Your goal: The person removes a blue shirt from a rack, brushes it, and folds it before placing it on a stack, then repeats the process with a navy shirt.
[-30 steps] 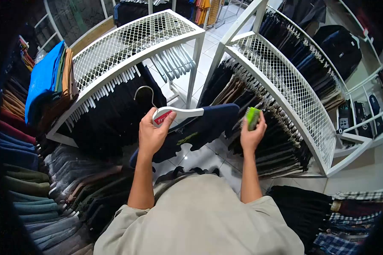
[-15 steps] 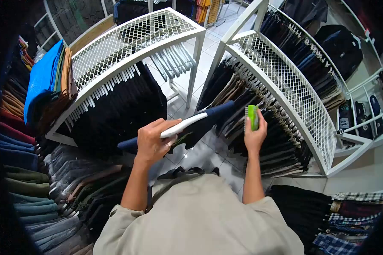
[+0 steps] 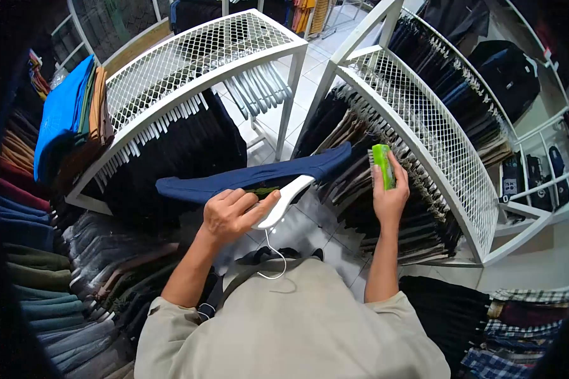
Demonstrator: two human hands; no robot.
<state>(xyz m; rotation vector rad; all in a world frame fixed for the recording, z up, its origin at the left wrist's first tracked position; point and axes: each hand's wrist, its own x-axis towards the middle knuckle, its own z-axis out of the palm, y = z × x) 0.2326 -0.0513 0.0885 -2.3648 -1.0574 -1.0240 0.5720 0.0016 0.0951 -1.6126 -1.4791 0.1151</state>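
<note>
In the middle of the head view, my left hand (image 3: 234, 218) is closed on a white hanger (image 3: 281, 203). A dark blue garment (image 3: 234, 180) hangs on the hanger, stretched across just beyond my fingers. The hanger's metal hook points down toward my body. To the right, my right hand (image 3: 391, 189) grips a green brush (image 3: 382, 165) between thumb and fingers, its bristles facing left. The brush is apart from the garment, a little right of its right end.
A white mesh-topped rack (image 3: 196, 50) with dark clothes and white hangers stands at the upper left. Another white rack (image 3: 436, 117) holds trousers on the right. Folded blue clothes (image 3: 63, 117) lie at the left. Checked garments (image 3: 518, 328) are at the lower right.
The hanger and garment have turned, so the hook now shows below and more of the blue fabric faces me. My right hand has moved slightly right with the brush.
</note>
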